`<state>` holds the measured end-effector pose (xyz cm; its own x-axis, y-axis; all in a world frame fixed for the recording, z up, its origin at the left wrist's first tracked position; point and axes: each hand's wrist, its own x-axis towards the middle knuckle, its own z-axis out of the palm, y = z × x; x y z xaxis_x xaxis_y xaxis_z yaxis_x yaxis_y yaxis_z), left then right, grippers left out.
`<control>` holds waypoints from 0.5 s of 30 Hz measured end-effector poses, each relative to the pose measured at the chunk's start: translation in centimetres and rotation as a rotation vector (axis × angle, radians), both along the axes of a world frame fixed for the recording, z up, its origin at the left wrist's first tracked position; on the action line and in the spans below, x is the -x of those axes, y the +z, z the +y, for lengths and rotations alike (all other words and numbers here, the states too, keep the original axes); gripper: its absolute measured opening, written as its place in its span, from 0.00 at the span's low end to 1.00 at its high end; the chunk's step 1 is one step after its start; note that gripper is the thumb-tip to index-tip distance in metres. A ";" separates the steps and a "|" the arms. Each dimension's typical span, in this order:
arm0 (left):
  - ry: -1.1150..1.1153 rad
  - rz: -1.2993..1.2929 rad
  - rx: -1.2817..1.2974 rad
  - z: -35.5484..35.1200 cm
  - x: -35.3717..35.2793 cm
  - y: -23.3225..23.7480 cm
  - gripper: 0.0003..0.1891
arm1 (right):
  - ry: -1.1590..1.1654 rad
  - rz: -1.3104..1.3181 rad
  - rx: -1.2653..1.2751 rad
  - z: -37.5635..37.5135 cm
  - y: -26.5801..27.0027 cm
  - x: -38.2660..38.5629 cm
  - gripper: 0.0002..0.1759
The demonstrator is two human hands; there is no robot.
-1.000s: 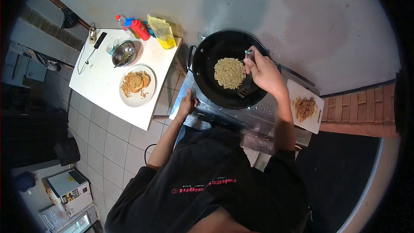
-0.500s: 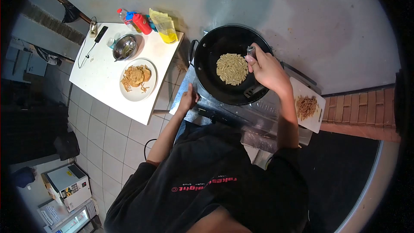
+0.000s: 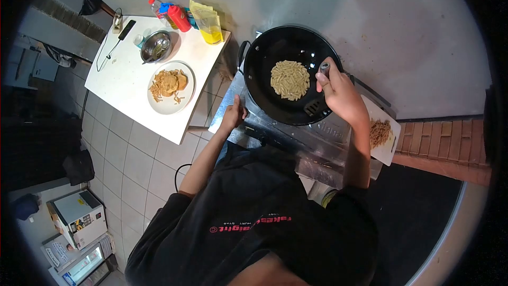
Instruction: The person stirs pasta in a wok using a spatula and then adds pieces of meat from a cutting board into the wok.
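Observation:
My right hand (image 3: 341, 92) is closed around the handle of a spatula (image 3: 315, 107), above the right side of a black wok (image 3: 264, 79). The spatula's slotted black head lies inside the wok near its front wall. A heap of short, pale, stick-shaped food pieces (image 3: 290, 80) sits in the middle of the wok, apart from the spatula head. My left hand (image 3: 233, 115) is over the left corner of the metal stove (image 3: 217, 119), thumb out and fingers curled. Whether those fingers hold anything is hidden.
A white table (image 3: 124, 95) on the left bears a plate (image 3: 177, 108) of food, a metal bowl (image 3: 165, 42), a red bottle (image 3: 179, 18) and a yellow pouch (image 3: 209, 24). Right of the stove, a white board (image 3: 389, 151) carries brown chopped strips (image 3: 380, 133). A wall stands behind the wok.
My right hand and the spatula have shifted right. The spatula head shows its slots more clearly inside the wok. My left hand stays at the stove corner; the whole view has moved slightly.

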<state>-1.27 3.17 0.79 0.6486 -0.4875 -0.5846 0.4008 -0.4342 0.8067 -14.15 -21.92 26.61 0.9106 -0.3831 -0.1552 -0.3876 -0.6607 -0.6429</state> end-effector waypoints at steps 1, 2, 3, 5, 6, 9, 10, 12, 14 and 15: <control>-0.001 -0.021 0.000 0.0 0.1 0.1 0.44 | 0.001 0.000 -0.002 0.0 -0.2 0.1 0.20; -0.001 -0.020 -0.001 0.0 0.1 -0.1 0.44 | -0.002 -0.019 0.028 0.1 -0.4 0.3 0.20; 0.000 -0.014 0.008 0.0 0.0 -0.5 0.44 | -0.006 -0.039 0.060 0.0 -0.6 0.4 0.19; -0.003 -0.010 0.017 0.0 -0.2 -1.1 0.45 | -0.020 -0.051 0.039 0.1 -0.6 0.5 0.18; -0.008 -0.013 0.012 0.0 -0.2 -1.0 0.44 | -0.035 -0.060 0.018 0.1 -0.6 0.7 0.17; -0.017 -0.001 0.006 0.0 -0.3 -0.9 0.44 | -0.067 -0.078 0.024 0.1 -0.4 0.9 0.16; -0.012 0.014 0.001 0.0 -0.3 -0.8 0.44 | -0.070 -0.080 0.025 0.0 -0.4 1.0 0.16; -0.009 0.020 0.011 0.0 -0.2 -0.8 0.44 | -0.118 -0.110 -0.004 -0.2 -0.7 1.2 0.16; -0.005 0.025 0.019 0.1 -0.3 -1.0 0.44 | -0.128 -0.134 -0.004 -0.4 -0.9 1.2 0.17; -0.006 0.016 0.012 0.1 -0.2 -0.8 0.44 | -0.138 -0.155 -0.004 -0.4 -1.0 1.3 0.17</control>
